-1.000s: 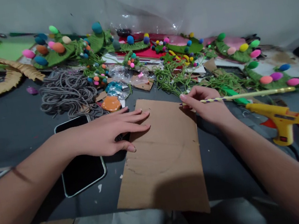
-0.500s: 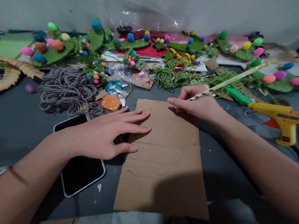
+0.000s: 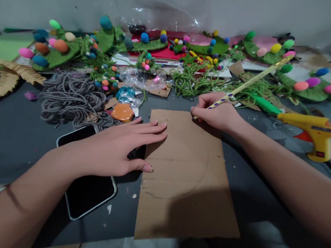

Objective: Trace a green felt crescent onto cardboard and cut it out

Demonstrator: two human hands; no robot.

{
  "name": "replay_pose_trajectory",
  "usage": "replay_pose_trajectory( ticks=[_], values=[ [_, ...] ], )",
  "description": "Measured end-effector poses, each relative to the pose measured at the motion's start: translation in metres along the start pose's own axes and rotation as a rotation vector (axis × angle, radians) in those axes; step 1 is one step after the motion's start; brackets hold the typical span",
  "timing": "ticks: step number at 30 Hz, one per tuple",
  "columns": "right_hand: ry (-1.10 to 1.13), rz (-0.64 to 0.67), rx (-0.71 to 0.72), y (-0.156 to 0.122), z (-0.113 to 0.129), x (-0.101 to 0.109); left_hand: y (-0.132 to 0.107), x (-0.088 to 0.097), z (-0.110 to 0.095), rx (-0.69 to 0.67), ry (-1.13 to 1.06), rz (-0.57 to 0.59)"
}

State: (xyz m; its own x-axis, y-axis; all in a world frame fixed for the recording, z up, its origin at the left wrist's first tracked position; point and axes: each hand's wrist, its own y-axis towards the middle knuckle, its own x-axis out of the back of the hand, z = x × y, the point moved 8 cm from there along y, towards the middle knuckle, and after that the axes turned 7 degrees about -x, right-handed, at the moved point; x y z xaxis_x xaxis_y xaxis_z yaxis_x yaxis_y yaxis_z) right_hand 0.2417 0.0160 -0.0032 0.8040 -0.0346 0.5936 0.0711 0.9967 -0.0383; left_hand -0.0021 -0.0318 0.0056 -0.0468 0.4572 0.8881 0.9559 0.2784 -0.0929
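Note:
A piece of brown cardboard (image 3: 187, 212) lies in front of me, with a faint curved pencil line on it. My left hand (image 3: 125, 146) is open and flat, its fingertips resting on the left side of the cardboard. My right hand (image 3: 216, 110) pinches a pale yellow pencil with dark spots (image 3: 246, 83), whose tip is at the upper right of the cardboard. The pencil slants up and to the right. Partly under my left wrist lies a phone (image 3: 91, 197) with a dark screen.
Grey cord (image 3: 71, 98) lies in a heap behind the phone. A yellow glue gun (image 3: 318, 130) rests to the right, beside a green comb-like piece (image 3: 263, 104). Green felt pieces with coloured balls (image 3: 62, 46) line the wall. At far left is a tan ring (image 3: 1, 88).
The cardboard's lower edge has swung a little to the right under my left hand. My right hand has shifted slightly, with the pencil still in it and its tip now visible.

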Motion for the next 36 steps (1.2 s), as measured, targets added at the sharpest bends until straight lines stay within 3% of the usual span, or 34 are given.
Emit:
replay_pose_trajectory(
  ticks=[15, 22, 28, 36],
  values=[
    [0.129, 0.025, -0.010, -0.0025, 0.0008, -0.0047, 0.0000, 0.0005, -0.0023, -0.004, 0.022, 0.010],
    [0.014, -0.027, 0.012, 0.0009, -0.0022, 0.0012, -0.0010, 0.0007, -0.0014, -0.007, 0.011, -0.006],
    [0.138, -0.001, -0.004, -0.0013, -0.0008, -0.0015, -0.0002, -0.0003, -0.0018, -0.001, 0.011, 0.007],
    [0.064, 0.002, -0.004, -0.0005, 0.0004, -0.0033, -0.0015, 0.0008, -0.0025, 0.009, 0.005, 0.001]
  ],
)
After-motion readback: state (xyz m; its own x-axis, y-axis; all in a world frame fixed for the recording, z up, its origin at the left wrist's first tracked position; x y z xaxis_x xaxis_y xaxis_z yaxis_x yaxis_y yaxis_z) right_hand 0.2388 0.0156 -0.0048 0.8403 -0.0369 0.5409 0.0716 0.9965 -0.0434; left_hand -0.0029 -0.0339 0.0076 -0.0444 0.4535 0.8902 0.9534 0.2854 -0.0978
